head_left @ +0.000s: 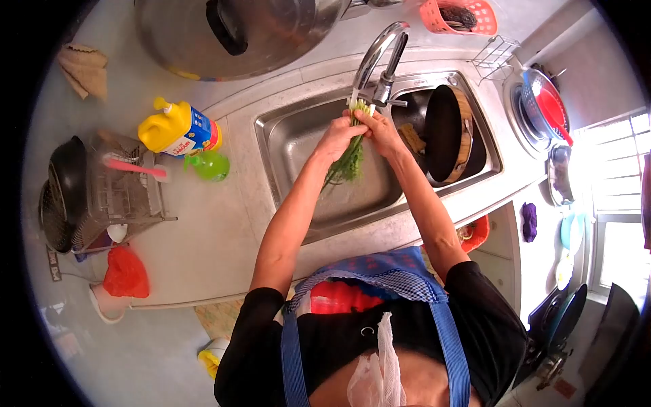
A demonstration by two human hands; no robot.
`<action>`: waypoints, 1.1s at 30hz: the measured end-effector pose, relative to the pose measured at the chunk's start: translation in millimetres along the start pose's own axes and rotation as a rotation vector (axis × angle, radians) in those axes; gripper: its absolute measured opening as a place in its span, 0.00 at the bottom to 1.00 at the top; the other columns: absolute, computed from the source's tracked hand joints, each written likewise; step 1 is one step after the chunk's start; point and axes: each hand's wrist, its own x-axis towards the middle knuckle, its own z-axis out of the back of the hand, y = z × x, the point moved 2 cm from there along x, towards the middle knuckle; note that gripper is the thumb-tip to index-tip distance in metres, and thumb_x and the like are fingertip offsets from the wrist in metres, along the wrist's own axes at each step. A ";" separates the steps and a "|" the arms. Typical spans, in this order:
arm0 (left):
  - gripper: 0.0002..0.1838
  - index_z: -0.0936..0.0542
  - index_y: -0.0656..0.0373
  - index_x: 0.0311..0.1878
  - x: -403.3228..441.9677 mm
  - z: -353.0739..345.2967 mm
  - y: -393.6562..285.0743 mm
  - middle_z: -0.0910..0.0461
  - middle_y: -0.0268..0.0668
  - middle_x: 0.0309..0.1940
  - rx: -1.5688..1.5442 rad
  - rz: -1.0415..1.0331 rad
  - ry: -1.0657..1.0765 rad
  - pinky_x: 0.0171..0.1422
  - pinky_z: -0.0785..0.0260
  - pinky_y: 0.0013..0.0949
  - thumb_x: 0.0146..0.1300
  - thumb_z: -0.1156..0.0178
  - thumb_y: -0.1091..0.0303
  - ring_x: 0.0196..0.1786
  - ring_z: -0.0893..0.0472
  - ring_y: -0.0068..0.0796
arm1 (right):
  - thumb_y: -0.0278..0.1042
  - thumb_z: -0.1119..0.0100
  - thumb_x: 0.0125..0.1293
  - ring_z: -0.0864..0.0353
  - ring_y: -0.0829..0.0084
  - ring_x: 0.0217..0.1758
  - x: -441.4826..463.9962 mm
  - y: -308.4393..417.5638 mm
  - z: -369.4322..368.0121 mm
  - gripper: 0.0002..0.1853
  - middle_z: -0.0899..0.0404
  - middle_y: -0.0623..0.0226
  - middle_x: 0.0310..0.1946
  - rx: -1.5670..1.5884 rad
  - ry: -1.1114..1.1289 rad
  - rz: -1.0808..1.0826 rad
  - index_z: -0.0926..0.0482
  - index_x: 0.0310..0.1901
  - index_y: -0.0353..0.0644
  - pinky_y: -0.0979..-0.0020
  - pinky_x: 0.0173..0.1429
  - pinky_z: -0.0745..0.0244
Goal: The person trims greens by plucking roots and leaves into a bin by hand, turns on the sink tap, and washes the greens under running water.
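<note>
My left hand (336, 138) and my right hand (382, 131) come together just below the spout of the chrome faucet (368, 66). Between them they grip a bunch of leafy greens (350, 163) near its pale stem ends. The feathery leaves hang down over the left basin of the steel sink (270, 129). A whitish stream of water appears to fall from the spout onto the stems. Fingers of both hands are closed around the bunch, and the stems inside the grip are partly hidden.
In the right basin a dark wok (444, 136) leans on its side by a brown sponge (411, 138). Left of the sink stand a yellow detergent bottle (178, 129), a green bottle (210, 165) and a dish rack (122, 197). A large lid (271, 41) lies behind; colanders (539, 102) are at right.
</note>
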 end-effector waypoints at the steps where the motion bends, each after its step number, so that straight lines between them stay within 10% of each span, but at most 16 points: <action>1: 0.08 0.24 0.64 0.41 -0.5 -0.4 -2.6 0.22 0.33 0.33 0.004 -0.001 0.003 0.40 0.32 0.26 0.60 0.45 0.73 0.35 0.24 0.22 | 0.39 0.44 0.62 0.28 0.86 0.32 1.7 4.3 -1.2 0.13 0.20 0.73 0.32 0.049 -0.015 0.001 0.20 0.42 0.39 0.81 0.31 0.38; 8: 0.09 0.22 0.61 0.40 -14.8 -14.7 -4.9 0.22 0.31 0.31 0.036 -0.047 -0.202 0.33 0.34 0.20 0.62 0.44 0.67 0.30 0.25 0.17 | 0.47 0.42 0.60 0.28 0.84 0.23 2.8 12.6 -9.0 0.16 0.20 0.69 0.30 -0.002 -0.074 -0.030 0.21 0.34 0.39 0.80 0.19 0.40; 13: 0.08 0.22 0.62 0.38 -25.5 -15.6 -11.4 0.22 0.30 0.30 -0.025 -0.090 -0.283 0.32 0.34 0.20 0.62 0.45 0.67 0.29 0.25 0.17 | 0.68 0.64 0.62 0.35 0.84 0.16 0.7 20.9 -24.9 0.37 0.25 0.72 0.23 0.296 0.013 -0.133 0.23 0.40 0.36 0.81 0.17 0.46; 16: 0.08 0.21 0.62 0.38 -30.2 -10.6 -16.6 0.22 0.30 0.30 -0.042 -0.036 -0.321 0.32 0.34 0.20 0.62 0.45 0.67 0.29 0.25 0.17 | 0.65 0.58 0.62 0.28 0.80 0.28 8.7 6.0 -13.0 0.33 0.22 0.67 0.33 0.251 0.319 -0.056 0.25 0.46 0.38 0.80 0.26 0.38; 20: 0.09 0.22 0.63 0.40 -19.6 -5.5 -5.8 0.22 0.32 0.31 -0.007 -0.064 -0.263 0.33 0.32 0.22 0.63 0.47 0.68 0.30 0.24 0.18 | 0.46 0.48 0.64 0.30 0.83 0.28 -5.9 4.4 -15.2 0.17 0.22 0.75 0.31 -0.101 0.026 0.002 0.21 0.42 0.41 0.79 0.27 0.40; 24: 0.10 0.21 0.63 0.39 -16.4 -11.4 -17.0 0.22 0.32 0.31 -0.079 -0.013 -0.200 0.33 0.32 0.22 0.63 0.47 0.67 0.31 0.24 0.18 | 0.44 0.48 0.64 0.26 0.82 0.34 -2.0 14.1 -11.0 0.15 0.21 0.74 0.33 0.064 0.024 -0.061 0.20 0.41 0.41 0.79 0.32 0.36; 29: 0.13 0.19 0.59 0.40 0.0 16.5 -36.8 0.20 0.29 0.32 0.597 0.033 -0.174 0.40 0.32 0.28 0.57 0.39 0.61 0.34 0.23 0.18 | 0.40 0.47 0.65 0.26 0.78 0.42 4.4 24.4 0.8 0.12 0.22 0.72 0.37 -0.004 0.062 0.012 0.21 0.42 0.43 0.71 0.50 0.34; 33: 0.14 0.18 0.59 0.40 7.4 15.2 -52.4 0.21 0.29 0.27 0.386 -0.023 -0.101 0.39 0.29 0.25 0.55 0.38 0.61 0.31 0.24 0.16 | 0.40 0.47 0.65 0.24 0.76 0.42 16.0 28.5 0.3 0.11 0.21 0.72 0.37 0.281 0.182 0.017 0.23 0.43 0.44 0.69 0.50 0.31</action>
